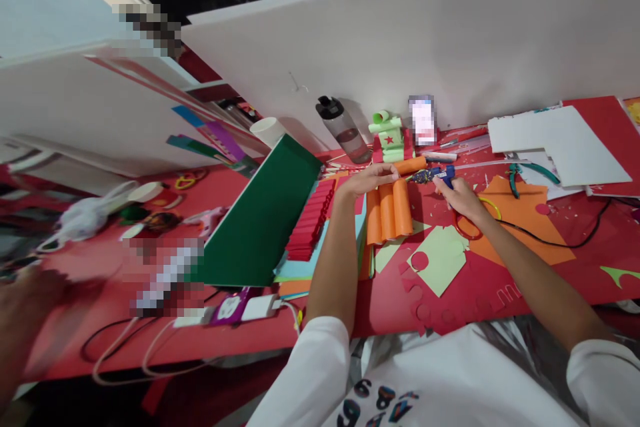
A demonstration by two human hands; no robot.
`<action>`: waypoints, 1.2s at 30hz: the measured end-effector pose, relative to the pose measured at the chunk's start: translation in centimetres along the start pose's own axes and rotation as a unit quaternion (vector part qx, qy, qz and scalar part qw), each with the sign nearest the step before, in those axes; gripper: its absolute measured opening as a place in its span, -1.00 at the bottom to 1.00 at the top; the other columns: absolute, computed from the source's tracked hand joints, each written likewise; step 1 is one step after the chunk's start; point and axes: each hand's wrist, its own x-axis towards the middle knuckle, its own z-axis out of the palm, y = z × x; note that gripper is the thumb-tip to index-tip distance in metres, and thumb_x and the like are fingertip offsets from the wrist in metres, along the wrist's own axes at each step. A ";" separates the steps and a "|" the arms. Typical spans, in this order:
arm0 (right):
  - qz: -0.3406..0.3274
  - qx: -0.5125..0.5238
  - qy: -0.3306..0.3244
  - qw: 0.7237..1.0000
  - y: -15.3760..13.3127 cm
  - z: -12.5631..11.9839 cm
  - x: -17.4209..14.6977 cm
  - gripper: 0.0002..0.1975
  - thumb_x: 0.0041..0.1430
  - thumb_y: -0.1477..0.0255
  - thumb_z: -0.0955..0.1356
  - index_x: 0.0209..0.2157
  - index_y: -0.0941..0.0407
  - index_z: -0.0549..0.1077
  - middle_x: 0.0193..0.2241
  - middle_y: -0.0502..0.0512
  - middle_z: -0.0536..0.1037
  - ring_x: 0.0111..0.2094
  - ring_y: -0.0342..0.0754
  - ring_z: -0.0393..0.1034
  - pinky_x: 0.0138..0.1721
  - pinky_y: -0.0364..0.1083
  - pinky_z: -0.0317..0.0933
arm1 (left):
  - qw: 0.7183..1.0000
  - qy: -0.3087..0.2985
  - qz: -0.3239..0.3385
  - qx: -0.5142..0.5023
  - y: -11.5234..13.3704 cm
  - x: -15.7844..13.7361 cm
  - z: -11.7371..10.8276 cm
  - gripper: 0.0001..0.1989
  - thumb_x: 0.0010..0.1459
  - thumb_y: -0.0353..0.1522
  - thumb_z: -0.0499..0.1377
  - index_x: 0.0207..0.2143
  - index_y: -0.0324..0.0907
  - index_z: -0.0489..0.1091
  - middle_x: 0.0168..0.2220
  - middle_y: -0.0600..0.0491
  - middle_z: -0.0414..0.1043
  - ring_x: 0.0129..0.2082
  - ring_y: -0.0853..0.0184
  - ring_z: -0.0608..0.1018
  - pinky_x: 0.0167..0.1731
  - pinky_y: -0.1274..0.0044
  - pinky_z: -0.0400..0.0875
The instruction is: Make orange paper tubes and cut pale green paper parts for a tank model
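Observation:
Several orange paper rolls point(386, 213) stand side by side, joined in a row, and another orange roll point(411, 165) lies across behind them. My left hand point(371, 180) is closed at their upper end, its fingertips pinching the top of the right-hand roll. In my right hand point(461, 197) is a blue glue gun point(441, 176), its nozzle pointing left, close to my left fingertips. The scissors point(467, 230) with red-orange and yellow handles lie partly under my right wrist. Light green paper point(443, 260) rests in front of the rolls.
Left of my forearm are folded red strips point(311, 220) on coloured sheets and a leaning green board point(260, 220). Behind stand a bottle point(345, 130), a green paper model point(391, 137) and a phone point(423, 120). Pliers point(515, 180) and a black cable point(545, 242) lie right. Another person's hand point(30, 293) is far left.

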 end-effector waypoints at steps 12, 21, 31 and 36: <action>-0.016 -0.022 0.006 1.000 0.1 0.5 0.1 -0.45 0.42 -0.04 0.23 -0.53 0.03 0.36 -0.68 0.00 0.38 -0.52 0.02 0.40 -0.30 -0.03 0.21 | 1.000 0.002 -0.003 -0.008 -0.3 0.0 0.0 -0.54 0.13 0.03 0.36 -0.26 -0.18 0.45 -0.25 0.05 0.50 -0.25 0.32 0.47 -0.15 0.46 0.35; -0.019 -0.018 -0.018 0.999 -0.6 0.1 -0.3 -0.44 0.39 -0.08 0.24 -0.54 0.02 0.33 -0.69 -0.01 0.38 -0.56 -0.01 0.34 -0.38 -0.05 0.17 | 1.000 0.010 -0.006 -0.004 -0.6 0.1 0.0 -0.51 0.11 0.05 0.37 -0.26 -0.19 0.45 -0.24 0.04 0.51 -0.23 0.30 0.48 -0.13 0.46 0.36; -0.020 -0.032 0.011 0.999 -0.6 0.2 -0.1 -0.42 0.40 -0.05 0.23 -0.60 0.01 0.23 -0.69 0.02 0.38 -0.54 0.00 0.36 -0.35 -0.04 0.18 | 1.000 0.003 0.000 0.000 -0.6 0.2 0.0 -0.52 0.12 0.05 0.36 -0.25 -0.19 0.45 -0.25 0.03 0.50 -0.25 0.31 0.48 -0.16 0.47 0.36; -0.015 -0.027 -0.003 1.000 -0.9 0.1 -0.3 -0.42 0.41 -0.04 0.23 -0.61 0.01 0.22 -0.71 0.01 0.36 -0.56 -0.01 0.35 -0.37 -0.05 0.18 | 1.000 0.002 0.001 0.005 -0.6 0.1 -0.1 -0.52 0.13 0.05 0.35 -0.25 -0.18 0.44 -0.26 0.06 0.49 -0.26 0.32 0.47 -0.17 0.48 0.35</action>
